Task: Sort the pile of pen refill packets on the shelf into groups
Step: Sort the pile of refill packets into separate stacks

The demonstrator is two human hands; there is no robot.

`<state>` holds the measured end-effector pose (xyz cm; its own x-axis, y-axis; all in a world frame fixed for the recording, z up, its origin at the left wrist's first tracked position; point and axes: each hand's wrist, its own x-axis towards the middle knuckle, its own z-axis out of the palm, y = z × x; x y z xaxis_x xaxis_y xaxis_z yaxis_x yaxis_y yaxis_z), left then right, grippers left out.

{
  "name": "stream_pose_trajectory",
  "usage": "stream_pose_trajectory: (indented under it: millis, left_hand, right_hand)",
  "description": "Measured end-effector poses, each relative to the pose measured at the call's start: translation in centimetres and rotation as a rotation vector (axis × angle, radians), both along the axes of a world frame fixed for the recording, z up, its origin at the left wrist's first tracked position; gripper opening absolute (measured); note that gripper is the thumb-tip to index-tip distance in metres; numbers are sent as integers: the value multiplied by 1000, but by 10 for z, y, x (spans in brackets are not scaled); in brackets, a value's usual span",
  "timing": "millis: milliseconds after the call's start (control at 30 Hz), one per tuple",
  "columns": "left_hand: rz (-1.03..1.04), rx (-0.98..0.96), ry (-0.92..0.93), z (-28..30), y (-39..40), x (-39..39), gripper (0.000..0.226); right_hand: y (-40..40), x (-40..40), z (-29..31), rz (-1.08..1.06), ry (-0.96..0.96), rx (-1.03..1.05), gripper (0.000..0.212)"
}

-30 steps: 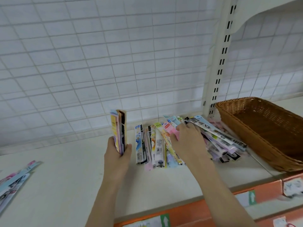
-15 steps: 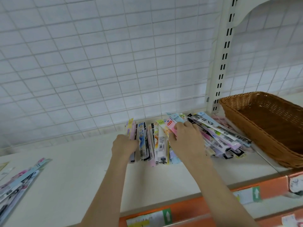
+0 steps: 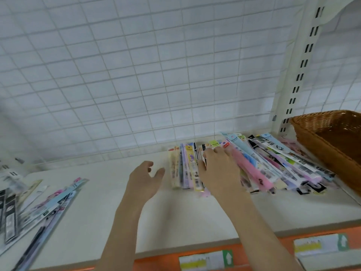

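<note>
Resting on the pile of refill packets (image 3: pixel 254 165) at centre-right of the shelf (image 3: pixel 185 216), right hand (image 3: pixel 218 171) lies with fingers curled over the packets; actual grasp cannot be told. Left hand (image 3: pixel 144 178) hovers just left, fingers spread, empty. Second packet group (image 3: pixel 35 208) lies lower left; wicker basket (image 3: pixel 332 141) far right.

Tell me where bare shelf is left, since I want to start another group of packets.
Bare shelf lies between the left group of packets and the main pile, around the open left hand, and along the front edge. From the right hand to the wicker basket it is crowded.
</note>
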<state>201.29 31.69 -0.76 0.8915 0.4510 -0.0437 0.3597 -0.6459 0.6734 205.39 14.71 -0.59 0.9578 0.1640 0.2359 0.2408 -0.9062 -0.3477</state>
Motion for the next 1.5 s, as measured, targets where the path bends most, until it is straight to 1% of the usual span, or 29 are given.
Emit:
stream_pose_trajectory:
  millis: [100, 167, 267, 367, 433, 533, 800, 1067, 1133, 1267, 1367, 1500]
  left_hand:
    - [42, 28, -38, -8, 36, -30, 46]
    - [64, 79, -46, -14, 61, -50, 39]
    - [106, 151, -116, -23, 100, -76, 28]
    - [117, 233, -165, -24, 135, -99, 15]
    - [122, 281, -188, -23, 159, -114, 12]
    - [132, 333, -169, -25, 195, -135, 14]
    - [170, 341, -139, -28, 285, -170, 20]
    - [157, 344, -115, -36, 340, -178, 20]
    - [145, 335, -117, -40, 345, -177, 19]
    - [124, 315, -168, -46, 348, -173, 19]
    - [139, 293, -174, -46, 350, -171, 19]
    - [145, 262, -202, -45, 354, -171, 19]
  right_hand:
    - [37, -11, -6, 92, 28, 26, 34]
    - [63, -23, -12, 146, 75, 24, 34]
    - [102, -41, -23, 217, 137, 25, 32]
    - [137, -57, -30, 262, 130, 27, 31]
    - [157, -66, -33, 293, 139, 53, 30]
    - [186, -78, -37, 313, 136, 82, 28]
    - [259, -104, -41, 335, 100, 130, 28]
    - [300, -121, -45, 265, 122, 68, 22]
    - [302, -123, -42, 235, 162, 53, 25]
    - [315, -125, -35, 183, 309, 0, 40]
    - [327, -124, -31, 169, 370, -49, 36]
    - [338, -121, -22, 151, 427, -98, 39]
